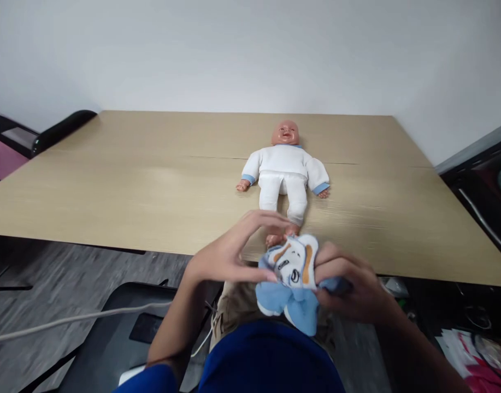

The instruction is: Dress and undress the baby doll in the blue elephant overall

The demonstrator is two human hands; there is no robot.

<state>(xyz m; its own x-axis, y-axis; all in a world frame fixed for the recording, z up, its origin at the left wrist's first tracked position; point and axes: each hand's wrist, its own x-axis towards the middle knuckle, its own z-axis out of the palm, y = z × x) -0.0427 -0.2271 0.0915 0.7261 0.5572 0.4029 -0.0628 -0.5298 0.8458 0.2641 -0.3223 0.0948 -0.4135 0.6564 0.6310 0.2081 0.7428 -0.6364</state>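
Observation:
My right hand is closed on the right side of a soft light-blue and white cloth item, held above my lap at the table's front edge. An embroidered face with orange patches shows on it, and blue flaps hang below; its exact kind is unclear. My left hand is beside it, fingers curved and apart, thumb touching its left edge. Beyond my hands a baby doll lies face up on the table, head away from me. It wears a white top and white trousers with blue cuffs. Its bare feet are close to the cloth.
The wooden table reaches to a pale wall. On a black chair at lower left lies a dark phone, with a white cable running across. Papers and bags are at lower right.

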